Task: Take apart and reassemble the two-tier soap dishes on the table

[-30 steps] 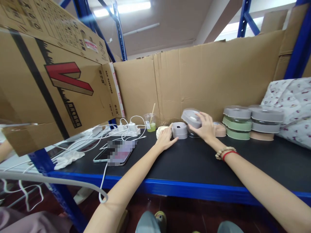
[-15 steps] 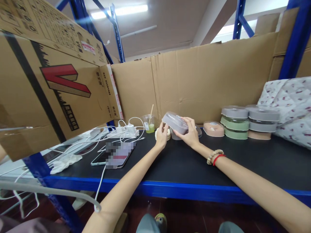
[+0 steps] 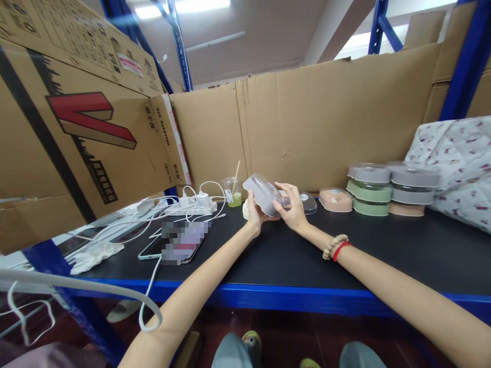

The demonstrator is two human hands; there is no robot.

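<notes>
Between my two hands is a grey plastic case with a clear domed lid point(image 3: 263, 194), held tilted above the black shelf top. My left hand point(image 3: 253, 213) grips its left and lower side, fingers partly hidden beneath it. At the right end, my right hand point(image 3: 292, 207) has its thumb on the near edge and its fingers on the far side. Behind my right hand lies a flat clear lid point(image 3: 309, 203). A cream-coloured round item point(image 3: 245, 209) shows partly behind my left hand. To the right sits a pink case point(image 3: 335, 200) with a clear top.
Stacked green cases point(image 3: 369, 191) and grey cases point(image 3: 413, 198) stand at the right beside a patterned white cloth point(image 3: 456, 174). Leftward are a drink cup point(image 3: 232, 193), a power strip point(image 3: 192, 206), phones point(image 3: 176, 243) and loose cables. A large carton point(image 3: 88, 128) overhangs the left side.
The grey case has tipped more steeply, and my left hand has shifted further under it. My right hand has moved slightly left. The whole view has shifted a little.
</notes>
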